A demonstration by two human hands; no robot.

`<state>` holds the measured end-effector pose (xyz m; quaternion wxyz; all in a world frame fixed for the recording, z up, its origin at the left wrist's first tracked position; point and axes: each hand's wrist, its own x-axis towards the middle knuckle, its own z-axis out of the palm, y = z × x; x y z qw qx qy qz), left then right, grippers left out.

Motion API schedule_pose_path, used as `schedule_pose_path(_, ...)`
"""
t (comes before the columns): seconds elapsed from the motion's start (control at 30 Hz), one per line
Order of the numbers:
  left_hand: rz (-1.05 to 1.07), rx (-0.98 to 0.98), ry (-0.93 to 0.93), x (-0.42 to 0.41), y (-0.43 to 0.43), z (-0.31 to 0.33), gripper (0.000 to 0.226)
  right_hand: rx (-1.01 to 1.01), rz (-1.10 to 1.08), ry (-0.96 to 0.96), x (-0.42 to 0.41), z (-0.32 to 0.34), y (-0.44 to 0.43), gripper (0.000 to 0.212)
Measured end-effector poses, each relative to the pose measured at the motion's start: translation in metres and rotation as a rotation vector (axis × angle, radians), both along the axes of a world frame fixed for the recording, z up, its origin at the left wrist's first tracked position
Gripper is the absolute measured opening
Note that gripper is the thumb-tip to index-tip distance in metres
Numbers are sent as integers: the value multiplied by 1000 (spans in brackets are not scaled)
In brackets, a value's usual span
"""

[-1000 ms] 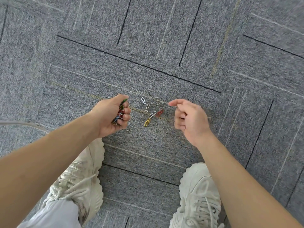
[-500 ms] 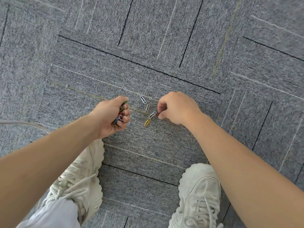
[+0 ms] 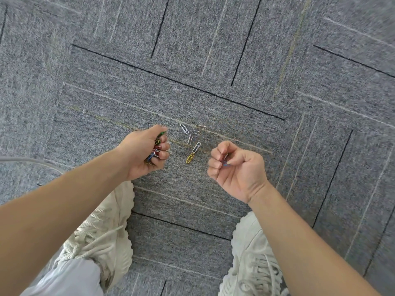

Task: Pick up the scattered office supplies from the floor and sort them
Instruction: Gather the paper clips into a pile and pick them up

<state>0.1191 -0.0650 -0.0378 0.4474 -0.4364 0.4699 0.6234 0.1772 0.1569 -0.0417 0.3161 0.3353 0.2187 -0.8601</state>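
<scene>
clips are leaving the floor one at a time. half a second ago my right hand [image 3: 237, 167] was down on the carpet [image 3: 213, 60], among the loose ones. now it is lifted and turned palm up, its fingers curled in around a picked clip [image 3: 225, 160]. i see red and a little blue there, so i cannot tell if it is one clip or two. my left hand [image 3: 145, 152] has not moved: it is closed around a bundle of coloured clips [image 3: 155, 149], with green, red and blue wire showing between the fingers.

for the task this means one more piece is collected, and i judge the next move is to pass it into the left hand's bundle. sorting has not begun, and no box or tray is visible for it.

between the two hands remain a yellow clip [image 3: 190, 158] and, just beyond it, several silver clips [image 3: 184, 128] lying close together. what looks like one small pale clip [image 3: 165, 168] lies just beside the left hand.

the floor is grey carpet tile with dark and pale lines. my pale shoes [image 3: 102, 227] stand below, and a grey cable [image 3: 32, 161] comes in from the left edge.
</scene>
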Motion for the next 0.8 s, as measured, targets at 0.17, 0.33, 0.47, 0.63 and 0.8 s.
schedule_pose_path(0.17,3,-6,-5,-1,0,0,35,1135,563,343,-22,-4,-1,20)
schedule_pose_path(0.33,-10,-24,-4,-2,3,2,34,1588,974,751,-45,-11,-19,29)
schedule_pose_path(0.47,-15,-24,1,-2,3,3,35,1612,1074,696,-65,-10,-27,29)
schedule_pose_path(0.63,-18,-17,-2,-1,5,3,34,1508,1233,520,-88,-8,-34,22)
schedule_pose_path(0.8,-1,-12,-5,-3,5,5,34,1410,1180,611,-83,-7,-33,20)
